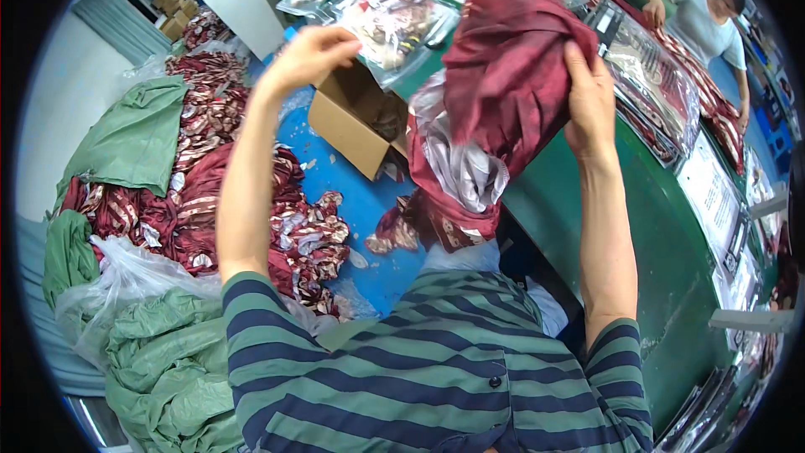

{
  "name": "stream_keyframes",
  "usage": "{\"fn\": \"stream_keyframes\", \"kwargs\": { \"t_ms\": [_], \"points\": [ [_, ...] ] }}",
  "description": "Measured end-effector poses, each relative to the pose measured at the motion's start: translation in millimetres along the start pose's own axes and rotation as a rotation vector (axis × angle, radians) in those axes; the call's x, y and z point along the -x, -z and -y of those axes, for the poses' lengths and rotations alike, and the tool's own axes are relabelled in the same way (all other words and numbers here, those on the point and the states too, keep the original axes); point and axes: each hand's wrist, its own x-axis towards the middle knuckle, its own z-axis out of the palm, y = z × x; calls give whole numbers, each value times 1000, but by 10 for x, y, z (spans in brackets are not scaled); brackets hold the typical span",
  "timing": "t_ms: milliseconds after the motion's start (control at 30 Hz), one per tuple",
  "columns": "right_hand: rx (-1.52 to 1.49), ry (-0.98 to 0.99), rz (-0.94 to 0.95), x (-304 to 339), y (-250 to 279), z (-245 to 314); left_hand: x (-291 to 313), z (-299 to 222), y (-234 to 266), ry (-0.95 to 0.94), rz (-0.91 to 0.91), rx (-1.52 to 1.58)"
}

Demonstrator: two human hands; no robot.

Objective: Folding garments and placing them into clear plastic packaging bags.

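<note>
A maroon satin garment [511,75] hangs bunched in front of me, its pale silvery inner side and a patterned border showing lower down. My right hand [591,105] grips its right edge, thumb on the near face, the other fingers partly hidden. To the left, my left hand [319,54] is raised apart from the cloth, slightly blurred. Its fingers are loosely bent and no object shows in them. Below and to the right of that hand, an opened cardboard box [348,126] sits tilted against the green table [570,210]. The garment's lower end drops toward my lap.
Heaped maroon patterned garments [201,210] cover the floor at left, beside green sacks [126,138] and clear plastic [138,277]. Bagged garments [394,25] lie along the table's far side, with more packages [641,67] at right. A co-worker [700,17] stands across the table, handling striped cloth.
</note>
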Motion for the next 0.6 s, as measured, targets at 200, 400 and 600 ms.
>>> {"fn": "stream_keyframes", "kwargs": {
  "t_ms": [200,400,600],
  "points": [
    [28,-194,-401,441,1329,-98,175,514,-2293,-296,-104,57],
    [103,-288,-611,1158,1957,-419,576,-346,-2891,-345,-114,79],
    [106,-239,-618,1277,1980,-496,993,-127,-3029,-216,-238,43]
  ]
}}
